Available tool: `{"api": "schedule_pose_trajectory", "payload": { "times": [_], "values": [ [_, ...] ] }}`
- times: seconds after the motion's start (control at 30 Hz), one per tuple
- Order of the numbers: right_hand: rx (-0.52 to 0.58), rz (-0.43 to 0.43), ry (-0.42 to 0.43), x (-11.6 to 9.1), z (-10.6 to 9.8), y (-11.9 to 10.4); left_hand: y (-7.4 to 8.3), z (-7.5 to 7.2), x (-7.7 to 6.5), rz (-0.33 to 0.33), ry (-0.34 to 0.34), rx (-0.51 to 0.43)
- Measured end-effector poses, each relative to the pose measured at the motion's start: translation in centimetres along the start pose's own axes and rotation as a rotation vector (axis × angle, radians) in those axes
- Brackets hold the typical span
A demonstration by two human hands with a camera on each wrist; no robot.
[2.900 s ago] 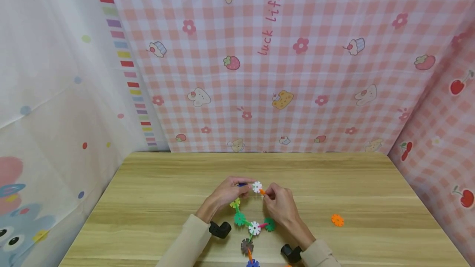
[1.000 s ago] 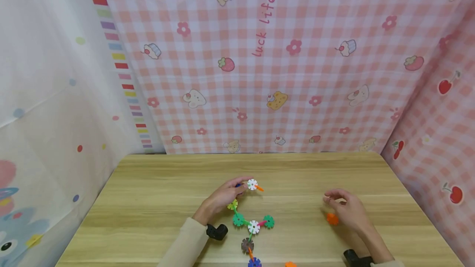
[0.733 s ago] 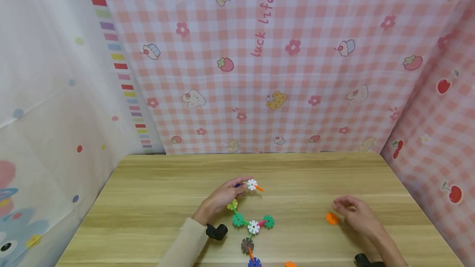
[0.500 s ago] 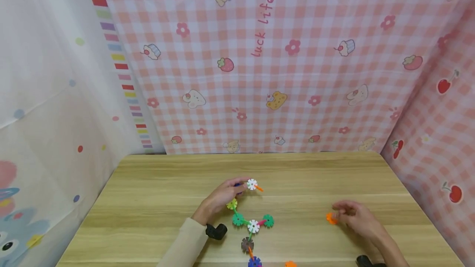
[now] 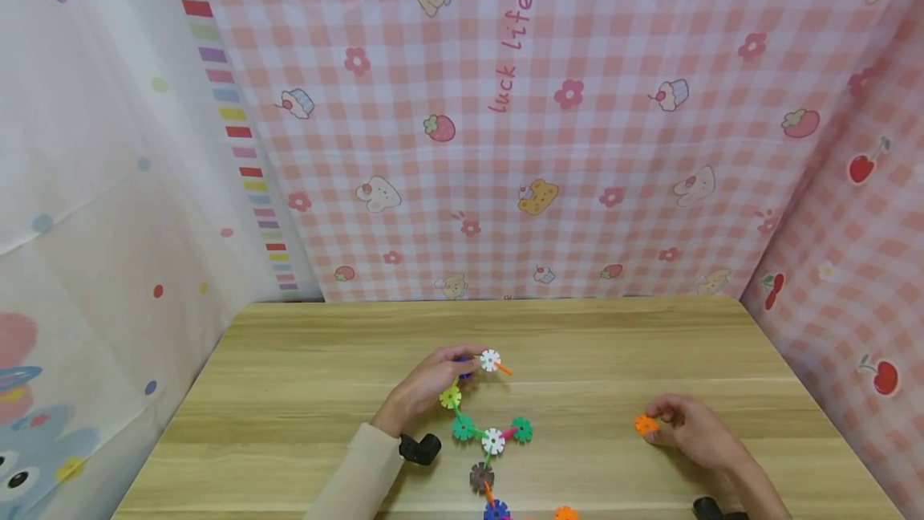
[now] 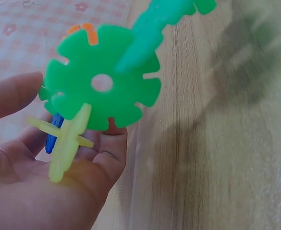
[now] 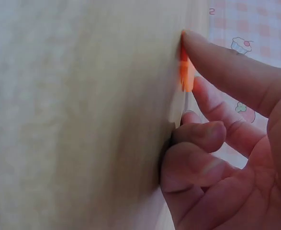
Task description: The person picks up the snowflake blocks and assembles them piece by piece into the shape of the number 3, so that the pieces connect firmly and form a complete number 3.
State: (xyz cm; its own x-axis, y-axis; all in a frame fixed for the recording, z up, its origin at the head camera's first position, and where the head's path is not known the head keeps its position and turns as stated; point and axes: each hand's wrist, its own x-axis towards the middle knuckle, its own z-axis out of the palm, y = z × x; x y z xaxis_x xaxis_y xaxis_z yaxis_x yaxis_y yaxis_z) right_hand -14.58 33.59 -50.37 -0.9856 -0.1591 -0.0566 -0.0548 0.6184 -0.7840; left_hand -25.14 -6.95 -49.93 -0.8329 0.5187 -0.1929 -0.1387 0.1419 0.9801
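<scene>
My left hand (image 5: pixel 431 382) holds a chain of interlocking snowflake discs near its far end. Between its thumb and fingers, a blue disc (image 6: pixel 52 138) is partly hidden behind a yellow disc (image 6: pixel 63 151) and a green disc (image 6: pixel 78 98) in the left wrist view. Beyond the fingertips sticks out a white disc (image 5: pixel 490 360), with an orange disc (image 5: pixel 504 369) seen edge-on joined to it. At the right, the thumb and index finger of my right hand (image 5: pixel 696 430) pinch a separate orange snowflake disc (image 5: pixel 645 425) by its edges, low at the tabletop.
The chain runs toward me through a green disc (image 5: pixel 463 428), a second white disc (image 5: pixel 493 441), a brown disc (image 5: pixel 481 477) and a blue-purple disc (image 5: pixel 496 511). A loose orange disc (image 5: pixel 566 513) lies at the bottom edge of the head view on the wooden table (image 5: pixel 346 335).
My right hand has left the chain's orange end and moved right to the separate orange disc, where thumb and finger have closed on its edges. The left hand keeps its hold almost in place.
</scene>
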Motion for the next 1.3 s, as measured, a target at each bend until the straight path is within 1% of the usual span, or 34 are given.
{"api": "schedule_pose_trajectory", "payload": {
  "times": [0.23,0.33,0.43,0.6,0.63,0.83,1.07,1.13,1.3],
  "values": [
    [0.011,0.029,0.008,0.2,0.1,-0.7,0.1,0.0,-0.1,0.001,-0.008,-0.022],
    [0.021,0.007,0.006,0.3,0.2,-0.8,0.1,0.0,0.0,0.005,-0.009,-0.018],
    [0.086,-0.002,-0.016,0.6,0.5,-1.0,0.1,0.0,0.0,0.008,-0.009,-0.002],
    [0.227,0.042,-0.048,1.6,1.4,-2.1,0.2,0.0,0.0,0.016,-0.012,0.035],
    [0.256,0.049,-0.053,1.9,1.7,-2.4,0.2,0.0,0.0,0.019,-0.015,0.043],
    [0.388,0.02,-0.068,3.5,3.7,-4.9,0.4,0.0,-0.1,0.019,-0.024,0.054],
    [0.515,0.053,-0.017,5.5,6.7,-7.6,0.4,0.2,0.0,0.015,-0.011,0.061],
    [0.537,0.046,-0.005,6.0,7.4,-8.3,0.5,0.2,0.0,0.014,-0.009,0.062],
    [0.598,0.068,0.022,7.0,9.0,-9.5,0.4,0.2,0.1,0.019,-0.012,0.061]
  ]
}}
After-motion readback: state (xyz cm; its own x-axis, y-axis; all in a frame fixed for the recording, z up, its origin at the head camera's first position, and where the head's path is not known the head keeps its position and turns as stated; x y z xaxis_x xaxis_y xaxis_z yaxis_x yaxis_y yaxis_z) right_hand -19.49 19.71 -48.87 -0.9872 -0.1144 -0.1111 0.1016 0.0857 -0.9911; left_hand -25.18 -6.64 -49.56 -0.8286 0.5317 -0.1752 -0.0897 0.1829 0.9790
